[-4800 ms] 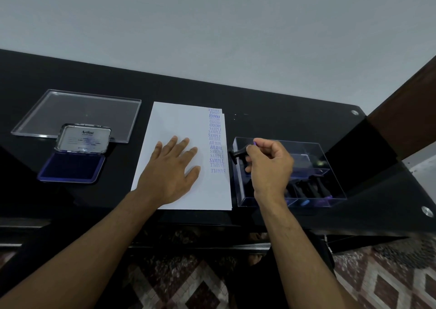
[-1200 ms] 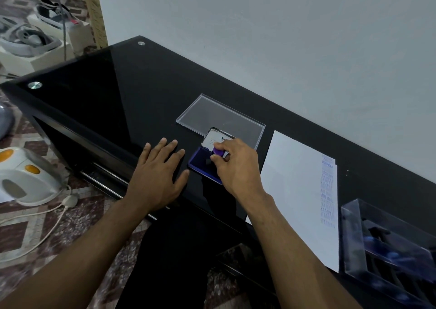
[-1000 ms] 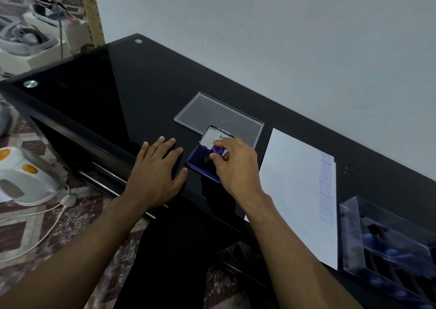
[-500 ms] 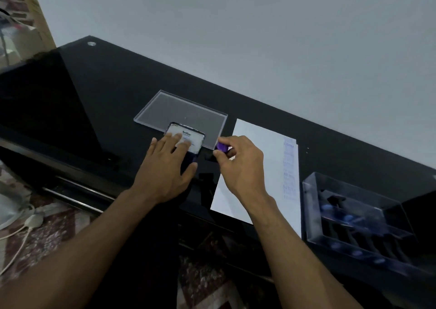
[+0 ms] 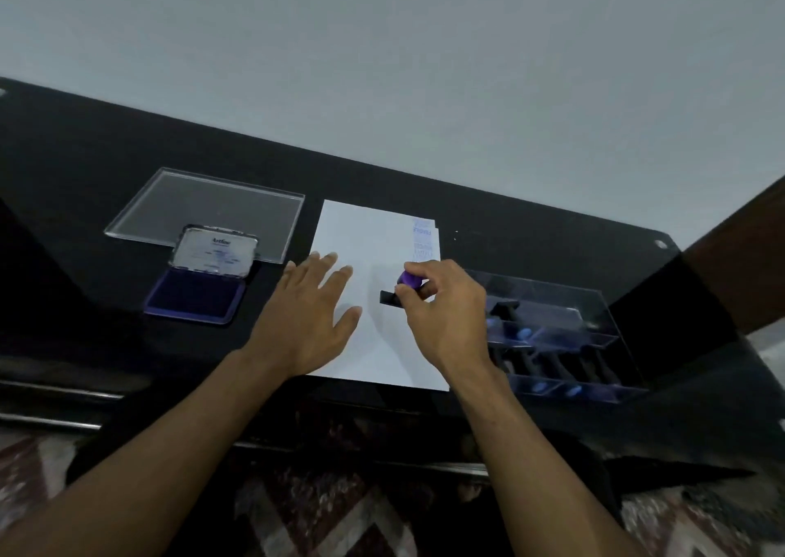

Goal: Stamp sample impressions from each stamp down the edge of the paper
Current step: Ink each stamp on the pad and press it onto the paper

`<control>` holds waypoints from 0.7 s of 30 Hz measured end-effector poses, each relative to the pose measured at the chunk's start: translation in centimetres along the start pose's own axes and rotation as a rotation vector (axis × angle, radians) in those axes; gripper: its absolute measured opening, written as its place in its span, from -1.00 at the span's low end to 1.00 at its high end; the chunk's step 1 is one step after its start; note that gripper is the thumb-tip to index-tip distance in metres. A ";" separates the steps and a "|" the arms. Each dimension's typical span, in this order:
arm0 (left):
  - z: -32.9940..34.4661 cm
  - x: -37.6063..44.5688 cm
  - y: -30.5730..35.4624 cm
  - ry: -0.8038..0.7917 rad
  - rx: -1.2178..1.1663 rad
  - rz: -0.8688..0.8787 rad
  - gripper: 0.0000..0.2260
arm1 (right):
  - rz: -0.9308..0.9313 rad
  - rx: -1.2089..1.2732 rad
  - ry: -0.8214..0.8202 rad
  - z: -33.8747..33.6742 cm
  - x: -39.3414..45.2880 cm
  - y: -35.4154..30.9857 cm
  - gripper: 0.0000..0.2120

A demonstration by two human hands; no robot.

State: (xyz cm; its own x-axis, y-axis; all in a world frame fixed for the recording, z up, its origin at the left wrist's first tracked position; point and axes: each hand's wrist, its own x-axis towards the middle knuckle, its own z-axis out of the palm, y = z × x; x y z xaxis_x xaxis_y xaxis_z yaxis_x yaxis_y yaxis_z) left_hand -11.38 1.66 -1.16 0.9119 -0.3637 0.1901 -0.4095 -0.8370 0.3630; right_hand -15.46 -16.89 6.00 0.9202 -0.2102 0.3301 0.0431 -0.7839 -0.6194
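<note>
your left hand [image 5: 312, 314] lies flat, fingers spread, pinning the paper [image 5: 369, 297] to the worktop [image 5: 85, 165], while your right hand [image 5: 441, 314] pinches the stamp [image 5: 401, 291] above its printed right edge, ready to press.

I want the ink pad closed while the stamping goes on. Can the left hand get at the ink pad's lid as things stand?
Probably yes. The left hand lies flat and holds nothing, and the open ink pad sits just to its left on the table, with only bare tabletop between them. Lifting it would leave the paper unsteadied.
</note>
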 end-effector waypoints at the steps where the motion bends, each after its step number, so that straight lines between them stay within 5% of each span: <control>1: 0.3 0.2 0.6 -0.003 0.007 0.017 -0.38 | 0.010 -0.010 0.004 -0.5 -0.1 0.6 -0.78; 21: 3.9 2.7 3.2 -0.094 0.090 0.086 -0.29 | 0.025 -0.090 -0.038 -3.3 -1.3 4.2 -0.74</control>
State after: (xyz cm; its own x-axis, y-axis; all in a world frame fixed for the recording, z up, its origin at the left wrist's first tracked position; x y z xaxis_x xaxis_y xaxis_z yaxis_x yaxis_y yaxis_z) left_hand -10.17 -3.57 -3.00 0.8736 -0.4690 0.1297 -0.4863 -0.8328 0.2646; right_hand -17.75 -21.89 5.36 0.9348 -0.2098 0.2867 -0.0142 -0.8284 -0.5600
